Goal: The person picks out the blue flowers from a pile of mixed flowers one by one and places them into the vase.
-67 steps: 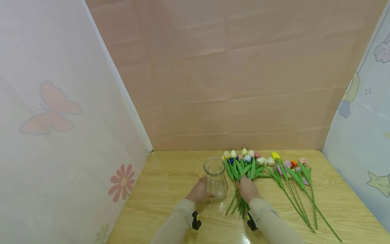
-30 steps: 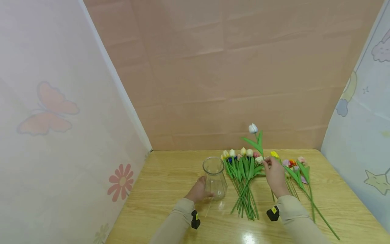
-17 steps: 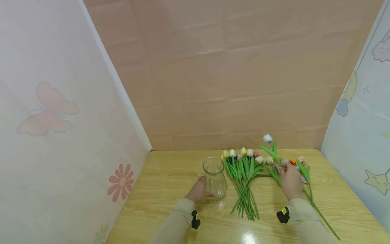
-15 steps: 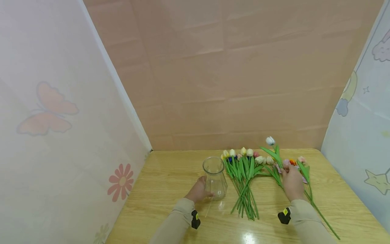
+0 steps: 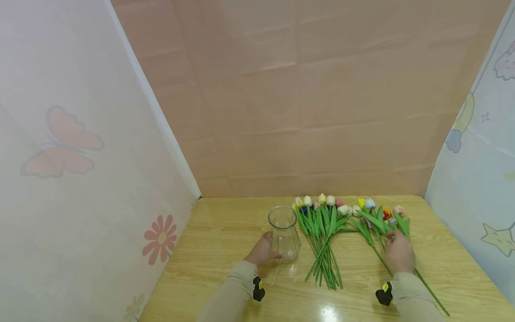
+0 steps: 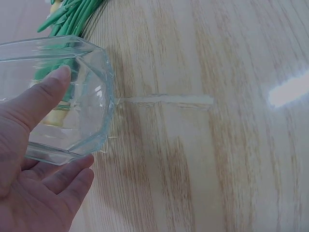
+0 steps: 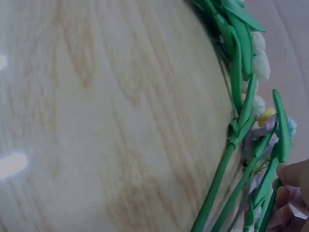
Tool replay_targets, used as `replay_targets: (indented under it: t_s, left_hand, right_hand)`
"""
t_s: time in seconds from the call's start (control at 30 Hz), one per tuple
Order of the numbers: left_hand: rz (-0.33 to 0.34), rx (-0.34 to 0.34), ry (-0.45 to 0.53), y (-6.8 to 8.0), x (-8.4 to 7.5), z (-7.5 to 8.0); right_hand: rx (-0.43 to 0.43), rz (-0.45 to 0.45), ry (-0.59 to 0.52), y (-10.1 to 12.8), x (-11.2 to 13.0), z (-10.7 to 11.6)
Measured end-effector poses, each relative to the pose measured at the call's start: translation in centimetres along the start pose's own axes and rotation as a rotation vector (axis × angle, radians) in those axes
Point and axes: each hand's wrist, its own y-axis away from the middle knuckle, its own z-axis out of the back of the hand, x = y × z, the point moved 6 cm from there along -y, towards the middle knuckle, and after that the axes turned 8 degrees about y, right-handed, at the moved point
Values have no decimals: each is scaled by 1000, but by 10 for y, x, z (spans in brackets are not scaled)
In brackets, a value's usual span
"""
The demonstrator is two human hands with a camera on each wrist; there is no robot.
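On the wooden table (image 5: 225,232), in the head view, the left hand (image 5: 262,252) cups the side of an upright clear glass vase (image 5: 284,233), thumb and fingers loosely round it. The right hand (image 5: 400,254) rests on the stems of a small group of tulips (image 5: 380,219) well to the right; whether its fingers pinch a stem I cannot tell. A larger bunch (image 5: 323,232) lies between, just beside the vase.

From the left wrist, the thumb (image 6: 41,99) lies flat on the faceted glass and the fingers (image 6: 63,181) are only lightly curled beneath. That grip looks weak: a knock from a swinging stem could tip the vase.

From the right wrist, green stems (image 7: 227,159) and leaves cross one another, pale heads (image 7: 260,65) beyond; fingertips (image 7: 294,174) touch them. The leaves overlap, so lifting one may drag its neighbours.
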Motion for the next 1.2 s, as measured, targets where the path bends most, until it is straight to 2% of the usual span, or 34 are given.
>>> replay_targets:
  t_s: [0.27,0.5,0.6,0.73,0.8,0.97,1.2]
  left_hand:
    - [4,4,-8,0,0,1]
    - [11,4,-10,0,-1,1]
    - [15,7,-3,1,-2,1]
    - [19,2,19,1,-1,1]
    - [16,0,27,2,-1,1]
    - [6,3,26,1,1,1]
    - [-10,2,22,-1,3,0]
  right_hand:
    - [-29,37,41,2,-8,-9]
    - [60,-25,48,1,-11,-16]
    - [7,-4,68,4,0,-13]
    - [-69,89,96,11,29,-14]
    - [-60,138,101,14,46,-19]
    - [57,211,94,15,84,-39]
    - [358,124,-8,19,113,-76]
